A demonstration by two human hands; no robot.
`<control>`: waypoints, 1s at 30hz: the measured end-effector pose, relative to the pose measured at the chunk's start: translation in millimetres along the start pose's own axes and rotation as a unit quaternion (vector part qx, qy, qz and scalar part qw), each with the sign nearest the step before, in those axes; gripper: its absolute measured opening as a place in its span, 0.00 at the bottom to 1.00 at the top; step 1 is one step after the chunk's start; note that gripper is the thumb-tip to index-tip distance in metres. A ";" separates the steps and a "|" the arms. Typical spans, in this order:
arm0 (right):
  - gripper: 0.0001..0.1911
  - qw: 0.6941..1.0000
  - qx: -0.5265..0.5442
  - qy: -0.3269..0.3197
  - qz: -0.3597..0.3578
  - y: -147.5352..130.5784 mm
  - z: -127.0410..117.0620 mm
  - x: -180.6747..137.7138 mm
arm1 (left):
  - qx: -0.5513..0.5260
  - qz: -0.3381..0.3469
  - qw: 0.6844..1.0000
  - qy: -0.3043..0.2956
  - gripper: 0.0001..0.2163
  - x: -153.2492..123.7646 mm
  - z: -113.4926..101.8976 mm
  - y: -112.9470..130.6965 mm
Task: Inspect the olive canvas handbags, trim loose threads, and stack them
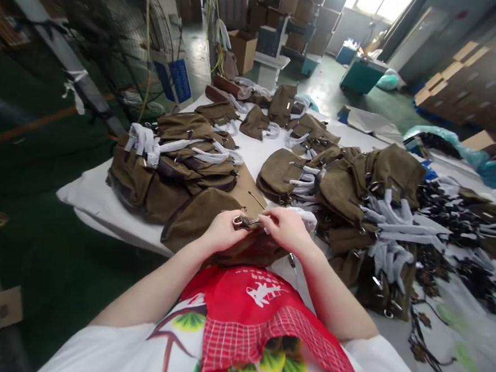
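Observation:
An olive-brown handbag [203, 217] lies on the table edge against my red apron. My left hand [227, 230] is closed on the bag's top edge, next to a metal ring [237, 221]. Opposite it, my right hand [285, 228] pinches the same edge near a dark strap tab between the two hands. White-wrapped handles [305, 217] show just behind my right hand. A thin tool with a pointed shaft [256, 199] lies on a piece of brown cardboard [248, 186] beyond my hands. What exactly the fingertips press on is partly hidden.
Piled olive bags with white-wrapped handles stand at left [146, 190] and right [371, 177] on the white table [90, 195]. Several more bags [283, 103] lie at the far end. Dark straps [441, 211] heap at far right. A fan [114, 35] stands beyond the left side.

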State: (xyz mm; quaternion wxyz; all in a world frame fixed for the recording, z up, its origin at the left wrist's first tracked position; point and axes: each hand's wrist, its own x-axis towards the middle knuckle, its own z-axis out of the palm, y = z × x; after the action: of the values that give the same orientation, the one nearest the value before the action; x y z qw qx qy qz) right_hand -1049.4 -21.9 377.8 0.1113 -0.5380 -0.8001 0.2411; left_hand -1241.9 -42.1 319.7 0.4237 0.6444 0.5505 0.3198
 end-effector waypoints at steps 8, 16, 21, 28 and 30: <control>0.16 0.991 -0.031 -0.112 0.061 1.5 16.4 -13.6 | 0.081 -0.016 0.996 -0.045 0.04 -14.6 33.3 8.8; 0.18 0.983 -0.066 -0.151 0.083 14.1 19.3 -27.8 | 0.101 -0.021 0.992 -0.073 0.05 -21.2 48.0 4.5; 0.17 0.980 -0.075 -0.139 0.124 20.6 22.6 -34.4 | 0.104 -0.029 0.991 -0.079 0.03 -20.8 51.3 5.2; 0.13 0.982 0.049 -0.092 0.157 35.1 26.5 -48.0 | 0.139 -0.014 0.984 -0.109 0.03 -19.3 57.3 0.1; 0.16 0.980 0.047 -0.092 0.168 40.4 29.3 -51.2 | 0.149 -0.006 0.981 -0.124 0.03 -16.1 59.8 -3.6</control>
State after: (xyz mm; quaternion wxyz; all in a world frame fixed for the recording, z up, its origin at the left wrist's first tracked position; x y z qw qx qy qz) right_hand -1009.4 -64.2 336.4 0.0200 -0.6344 -0.6928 0.3422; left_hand -1194.0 -69.4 291.3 0.3902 0.7314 0.5390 0.1491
